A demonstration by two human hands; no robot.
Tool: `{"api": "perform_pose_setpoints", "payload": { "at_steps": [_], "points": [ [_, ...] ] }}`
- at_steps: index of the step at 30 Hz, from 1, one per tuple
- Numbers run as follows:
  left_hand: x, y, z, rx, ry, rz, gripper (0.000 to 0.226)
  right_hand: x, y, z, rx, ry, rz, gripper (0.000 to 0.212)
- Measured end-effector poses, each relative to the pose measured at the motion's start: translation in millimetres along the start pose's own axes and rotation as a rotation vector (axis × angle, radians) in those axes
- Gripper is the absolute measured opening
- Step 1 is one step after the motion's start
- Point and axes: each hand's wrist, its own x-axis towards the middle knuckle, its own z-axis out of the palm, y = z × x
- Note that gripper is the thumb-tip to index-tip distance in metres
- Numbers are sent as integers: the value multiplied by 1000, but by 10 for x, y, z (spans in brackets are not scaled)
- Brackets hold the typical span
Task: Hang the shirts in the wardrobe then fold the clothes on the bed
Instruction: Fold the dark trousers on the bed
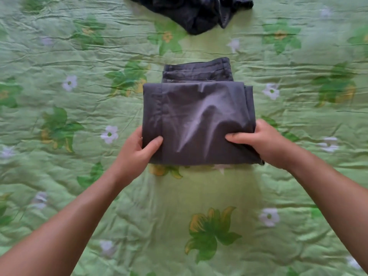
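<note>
Folded grey trousers (197, 116) lie in the middle of the bed, waistband at the far end. My left hand (137, 152) grips the near left corner of the folded bundle, thumb on top and fingers underneath. My right hand (262, 142) grips the near right corner the same way, thumb pressed across the top layer. The near edge of the bundle is lifted slightly off the cover.
A green bedspread (79, 176) with printed flowers covers the whole view. A crumpled dark garment (199, 14) lies at the far edge, beyond the trousers.
</note>
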Motion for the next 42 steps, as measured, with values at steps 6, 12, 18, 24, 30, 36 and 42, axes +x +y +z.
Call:
{"api": "perform_pose_setpoints", "payload": {
  "at_steps": [6, 12, 18, 24, 30, 36, 42],
  "points": [
    [-163, -381, 45, -101, -80, -329, 24, -13, 441, 43, 355, -53, 480, 48],
    [-731, -637, 16, -229, -120, -528, 36, -390, 760, 199, 420, -146, 637, 38],
    [-933, -453, 82, -150, -24, -435, 28, -539, 578, 384, 332, -52, 533, 29],
    [-303, 144, -61, -169, 0, -224, 25, -184, -153, 94, 204, -35, 251, 20],
    [387, 49, -9, 101, 104, -343, 20, 435, -86, 72, -296, 173, 170, 30],
    [4, -172, 114, 320, 287, -270, 60, -36, 359, 315, -706, 468, -34, 60],
    [-417, -550, 317, 1198, 125, 277, 69, -243, 616, 628, -1308, 373, -277, 78]
  ]
}}
